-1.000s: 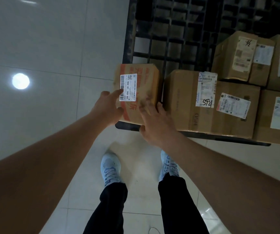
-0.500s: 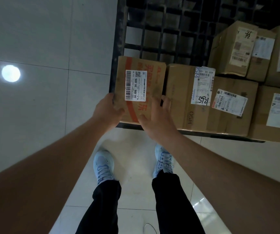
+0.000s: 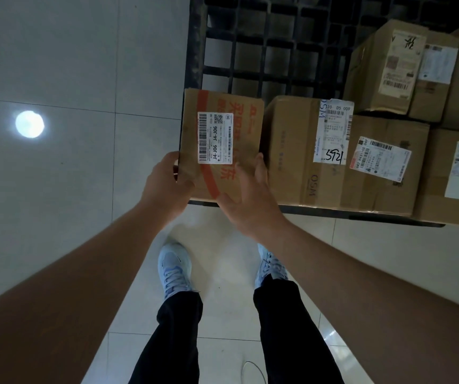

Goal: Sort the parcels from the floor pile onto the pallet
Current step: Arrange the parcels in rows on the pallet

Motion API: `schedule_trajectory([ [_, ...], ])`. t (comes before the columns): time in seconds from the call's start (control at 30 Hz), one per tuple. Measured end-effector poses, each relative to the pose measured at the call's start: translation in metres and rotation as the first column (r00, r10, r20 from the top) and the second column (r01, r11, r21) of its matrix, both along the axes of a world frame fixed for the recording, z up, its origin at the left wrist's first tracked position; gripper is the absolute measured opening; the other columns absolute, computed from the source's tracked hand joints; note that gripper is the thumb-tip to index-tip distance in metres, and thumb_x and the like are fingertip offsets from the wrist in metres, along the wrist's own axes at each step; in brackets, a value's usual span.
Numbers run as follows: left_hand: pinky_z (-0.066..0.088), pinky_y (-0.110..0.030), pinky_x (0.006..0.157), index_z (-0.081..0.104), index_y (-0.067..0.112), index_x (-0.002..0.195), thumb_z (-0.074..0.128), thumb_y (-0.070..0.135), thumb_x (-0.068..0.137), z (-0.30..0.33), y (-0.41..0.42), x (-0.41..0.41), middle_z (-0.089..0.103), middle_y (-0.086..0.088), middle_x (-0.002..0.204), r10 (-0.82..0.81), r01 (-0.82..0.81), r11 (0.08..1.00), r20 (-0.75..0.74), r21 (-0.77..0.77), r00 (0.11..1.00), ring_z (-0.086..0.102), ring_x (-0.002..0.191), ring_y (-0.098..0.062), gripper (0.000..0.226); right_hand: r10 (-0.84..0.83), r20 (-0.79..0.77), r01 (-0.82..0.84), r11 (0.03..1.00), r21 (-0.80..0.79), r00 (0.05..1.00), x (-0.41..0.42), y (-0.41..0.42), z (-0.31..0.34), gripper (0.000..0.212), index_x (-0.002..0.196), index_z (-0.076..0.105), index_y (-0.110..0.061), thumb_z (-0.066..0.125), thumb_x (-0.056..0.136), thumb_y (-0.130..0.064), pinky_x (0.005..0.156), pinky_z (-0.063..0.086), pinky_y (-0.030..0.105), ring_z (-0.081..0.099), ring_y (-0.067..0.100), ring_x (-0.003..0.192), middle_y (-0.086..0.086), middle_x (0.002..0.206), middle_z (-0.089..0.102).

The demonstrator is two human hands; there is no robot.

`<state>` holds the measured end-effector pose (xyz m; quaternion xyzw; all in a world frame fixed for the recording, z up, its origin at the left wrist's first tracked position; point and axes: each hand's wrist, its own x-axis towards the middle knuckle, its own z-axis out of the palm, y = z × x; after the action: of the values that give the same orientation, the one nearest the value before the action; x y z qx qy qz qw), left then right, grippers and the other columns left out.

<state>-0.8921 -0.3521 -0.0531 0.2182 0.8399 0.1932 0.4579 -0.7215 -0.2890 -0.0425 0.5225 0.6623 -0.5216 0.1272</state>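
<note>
Parcel (image 3: 222,139) at pallet's (image 3: 195,51) seven-o'clock corner: stiff cardboard, looks light. Left hand (image 3: 164,184) grips its nine-o'clock edge; right hand (image 3: 250,198) lies flat, fingers spread.

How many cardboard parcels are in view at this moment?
6. The red-striped brown cardboard parcel at the black plastic pallet's near-left corner, between both hands; the long brown one beside it; four more right, cut off by the frame. Others may be hidden.
</note>
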Motion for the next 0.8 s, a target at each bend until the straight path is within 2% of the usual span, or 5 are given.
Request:
schedule_trajectory([
  [0.23, 0.048, -0.030, 0.061, 0.052, 0.023, 0.139, 0.056, 0.027, 0.101, -0.007, 0.010, 0.002, 0.064, 0.002, 0.108, 0.086, -0.089, 0.995, -0.066, -0.040, 0.994, 0.062, 0.086, -0.012, 0.039, 0.061, -0.025, -0.062, 0.997, -0.036, 0.998, -0.006, -0.002, -0.005, 0.085, 0.165, 0.013, -0.043, 0.062, 0.096, -0.051, 0.125, 0.019, 0.044, 0.003, 0.034, 0.161, 0.002, 0.170, -0.030],
  [0.33, 0.051, -0.031, 0.067, 0.053, 0.022, 0.138, 0.054, 0.032, 0.102, -0.006, 0.011, 0.005, 0.061, 0.010, 0.098, 0.094, -0.097, 0.995, -0.102, -0.026, 0.990, 0.062, 0.084, -0.012, 0.036, 0.039, -0.060, -0.042, 0.997, -0.057, 0.997, -0.005, -0.001, -0.004, 0.077, 0.162, 0.021, -0.048, 0.061, 0.096, -0.052, 0.125, 0.023, 0.044, 0.006, 0.031, 0.162, 0.001, 0.171, -0.028],
  [0.53, 0.058, -0.045, 0.086, 0.051, 0.024, 0.139, 0.054, 0.025, 0.100, -0.006, 0.007, 0.003, 0.065, -0.002, 0.116, 0.057, -0.068, 0.994, -0.130, -0.087, 0.990, 0.065, 0.100, -0.028, 0.039, 0.090, -0.051, -0.092, 0.995, -0.035, 0.995, 0.001, -0.001, -0.001, 0.073, 0.164, 0.027, -0.039, 0.060, 0.098, -0.046, 0.127, 0.028, 0.048, 0.016, 0.028, 0.160, -0.002, 0.173, -0.023],
  [0.67, 0.054, -0.035, 0.063, 0.048, 0.023, 0.138, 0.051, 0.017, 0.100, -0.007, 0.014, -0.001, 0.065, -0.003, 0.112, 0.043, -0.061, 0.987, -0.121, -0.151, 0.992, 0.065, 0.089, -0.023, 0.039, 0.075, -0.034, -0.076, 0.997, -0.023, 0.997, -0.005, 0.000, 0.000, 0.072, 0.164, 0.027, -0.038, 0.059, 0.100, -0.046, 0.126, 0.028, 0.047, 0.015, 0.031, 0.160, 0.000, 0.173, -0.021],
  [0.8, 0.057, -0.037, 0.068, 0.047, 0.023, 0.140, 0.054, 0.022, 0.099, -0.001, 0.016, -0.001, 0.064, -0.003, 0.116, 0.022, -0.040, 0.985, -0.107, -0.166, 0.994, 0.066, 0.094, -0.027, 0.041, 0.077, -0.021, -0.076, 0.996, 0.035, 0.997, -0.007, -0.001, 0.002, 0.067, 0.160, 0.033, -0.035, 0.060, 0.100, -0.045, 0.124, 0.025, 0.043, 0.012, 0.029, 0.160, 0.000, 0.174, -0.017],
])
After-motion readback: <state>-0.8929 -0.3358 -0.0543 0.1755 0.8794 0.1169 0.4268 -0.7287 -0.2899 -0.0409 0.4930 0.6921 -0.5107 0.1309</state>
